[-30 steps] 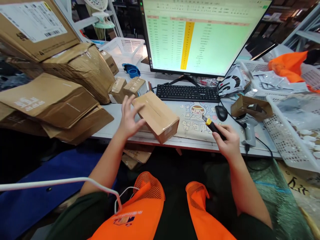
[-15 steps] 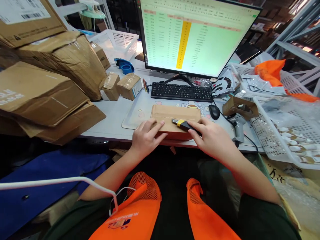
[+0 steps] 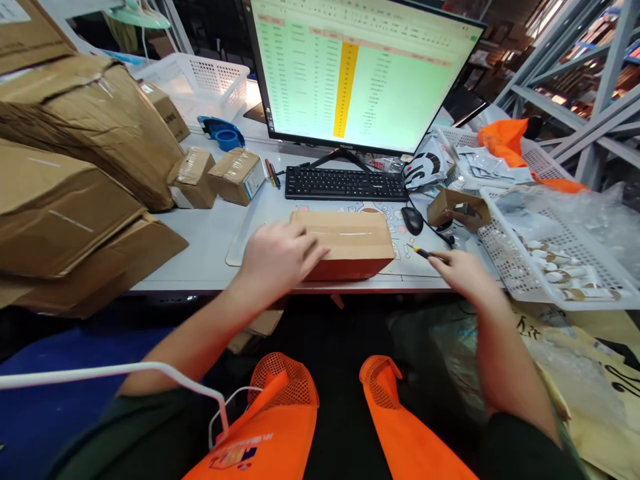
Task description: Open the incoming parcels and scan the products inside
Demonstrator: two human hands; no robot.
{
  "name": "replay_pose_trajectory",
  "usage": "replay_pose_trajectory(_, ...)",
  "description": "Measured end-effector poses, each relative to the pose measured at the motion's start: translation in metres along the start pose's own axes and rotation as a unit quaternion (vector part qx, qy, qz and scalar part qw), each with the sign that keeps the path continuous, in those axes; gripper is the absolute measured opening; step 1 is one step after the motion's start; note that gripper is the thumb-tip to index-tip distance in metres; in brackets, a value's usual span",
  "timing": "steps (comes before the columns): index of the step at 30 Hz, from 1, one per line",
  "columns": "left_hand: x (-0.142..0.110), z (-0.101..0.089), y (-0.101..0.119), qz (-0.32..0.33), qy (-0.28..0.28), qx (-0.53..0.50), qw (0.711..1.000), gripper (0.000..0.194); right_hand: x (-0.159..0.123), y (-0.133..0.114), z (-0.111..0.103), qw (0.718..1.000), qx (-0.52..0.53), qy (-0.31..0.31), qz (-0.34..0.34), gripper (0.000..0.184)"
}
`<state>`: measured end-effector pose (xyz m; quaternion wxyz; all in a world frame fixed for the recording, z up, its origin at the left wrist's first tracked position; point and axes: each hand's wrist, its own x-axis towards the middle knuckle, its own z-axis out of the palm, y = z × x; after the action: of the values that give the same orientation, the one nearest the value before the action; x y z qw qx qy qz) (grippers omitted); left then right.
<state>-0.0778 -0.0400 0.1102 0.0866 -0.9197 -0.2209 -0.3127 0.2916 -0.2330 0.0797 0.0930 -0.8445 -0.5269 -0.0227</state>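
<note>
A closed brown cardboard box (image 3: 345, 243) with clear tape along its top sits at the desk's front edge. My left hand (image 3: 277, 257), slightly blurred, is at the box's left end, thumb and fingers apart with nothing held; whether it touches the cardboard I cannot tell. To the right of the box, my right hand (image 3: 463, 270) is closed around a black and yellow utility knife (image 3: 423, 253), its tip pointing left toward the box. The knife is held clear of the cardboard, over the desk mat (image 3: 400, 265).
Behind the box are a keyboard (image 3: 345, 184), a mouse (image 3: 412, 220) and a monitor (image 3: 345, 80). Larger cartons (image 3: 65, 207) and two small boxes (image 3: 237, 175) stand at left. At right are a small opened box (image 3: 457, 208) and a white basket (image 3: 540, 283) of bottles.
My right hand has drawn the utility knife off the box top and out to the right. My left hand has lifted and shifted left. The camera view has turned slightly right.
</note>
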Motion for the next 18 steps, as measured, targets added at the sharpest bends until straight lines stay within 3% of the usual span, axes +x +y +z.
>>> replay_pose_trajectory(2, 0.045, 0.004, -0.009, 0.051, -0.081, -0.036, 0.995, 0.037, 0.019, -0.008, 0.038, 0.997, 0.074, 0.001, 0.031, 0.045)
replay_pose_trajectory(4, 0.089, 0.014, -0.016, 0.093, -0.187, -0.084, 0.974, 0.048, 0.035, -0.031, 0.065, 0.988, 0.139, 0.051, 0.042, 0.056)
replay_pose_trajectory(7, 0.131, 0.027, -0.015, 0.132, -0.302, -0.084, 0.940, 0.063, 0.042, -0.070, 0.075, 0.950, 0.285, 0.124, -0.005, 0.074)
replay_pose_trajectory(10, 0.141, 0.032, -0.004, 0.153, -0.319, -0.021, 0.935, 0.070, 0.033, -0.104, 0.063, 0.908, 0.401, 0.092, -0.084, 0.084)
replay_pose_trajectory(13, 0.136, 0.033, 0.009, 0.153, -0.314, 0.000, 0.937, 0.067, 0.019, -0.126, 0.052, 0.902, 0.415, 0.073, -0.091, 0.094)
replay_pose_trajectory(15, 0.135, 0.032, 0.009, 0.143, -0.304, -0.021, 0.942, 0.062, 0.013, -0.133, 0.048, 0.895, 0.429, 0.077, -0.093, 0.089)
replay_pose_trajectory(18, 0.146, 0.028, -0.009, 0.109, -0.305, -0.088, 0.942, 0.049, 0.009, -0.133, 0.047, 0.880, 0.444, 0.103, -0.132, 0.075)
